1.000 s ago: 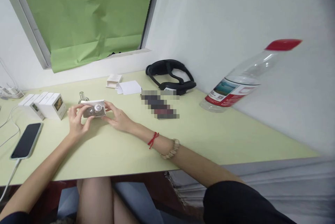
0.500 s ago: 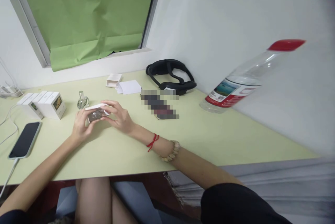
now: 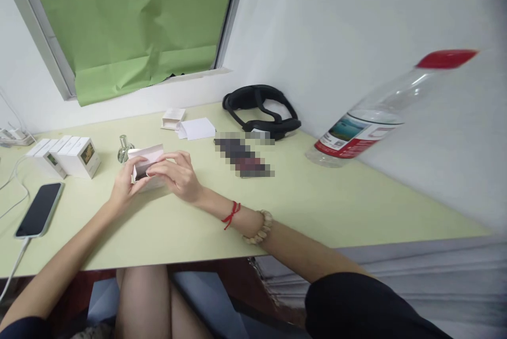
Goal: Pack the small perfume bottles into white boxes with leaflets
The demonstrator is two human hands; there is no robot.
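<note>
A small white box (image 3: 147,155) with a raised flap and a dark inside is held just above the table. The fingers of my left hand (image 3: 125,185) are wrapped round its left side. At its right side, my right hand (image 3: 180,175) has its fingers bent together at the box's opening; whether they pinch anything there is too small to tell. A small glass bottle with a metallic top (image 3: 123,150) stands right behind my left hand. Several white boxes (image 3: 81,162) stand in a row to the left.
A phone (image 3: 39,211) with a cable lies at the left. Farther back are an open white box (image 3: 173,119), white paper (image 3: 197,129) and a black headset (image 3: 263,112). A blurred-out item (image 3: 245,158) lies mid-table. A large red-capped bottle (image 3: 348,135) stands right.
The flap of the held box has risen and its dark inside shows differently. My right fingers have moved from the box's edges to its opening. The view has shifted slightly.
</note>
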